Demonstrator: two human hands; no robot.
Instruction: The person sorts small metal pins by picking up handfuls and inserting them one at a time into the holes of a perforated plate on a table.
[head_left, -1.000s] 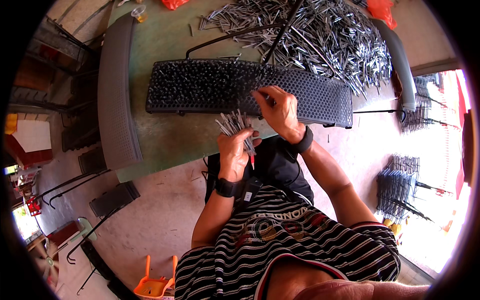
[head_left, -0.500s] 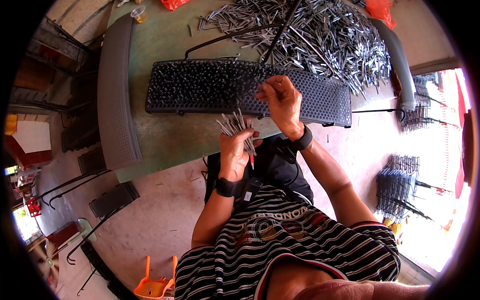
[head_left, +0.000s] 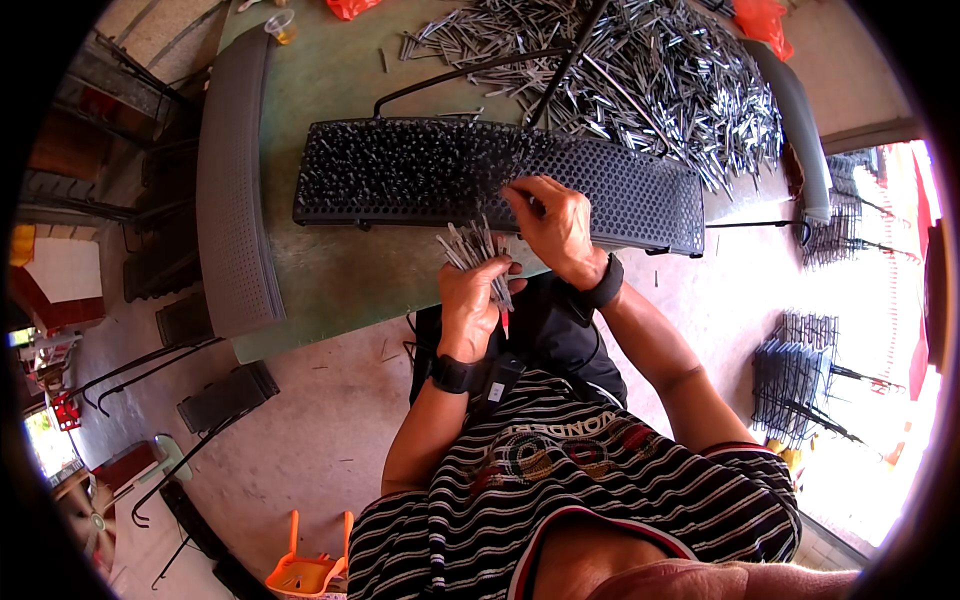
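Note:
A bunch of thin grey metal strips (head_left: 468, 248) fans out from my left hand (head_left: 468, 300), which is closed around it below the near edge of a long black perforated panel (head_left: 625, 190). Many light strip ends stand in the panel's holes on its left and middle, while bare honeycomb holes show on its right. Over the panel's near edge, just right of the bunch, my right hand (head_left: 557, 225) has thumb and fingers pinched together. Whether a strip sits in that pinch is too small to make out.
A large heap of loose metal strips (head_left: 690, 100) covers the table's far right. Bent black rods (head_left: 470, 70) rise behind the panel. Stacked grey perforated sheets (head_left: 232, 200) line the table's left edge, near a clear plastic cup (head_left: 281, 27). An orange plastic chair (head_left: 303, 572) stands on the floor.
My right hand has come down from over the panel toward its near edge and the bunch, its fingers turning leftward. The left hand stays almost still with its strips.

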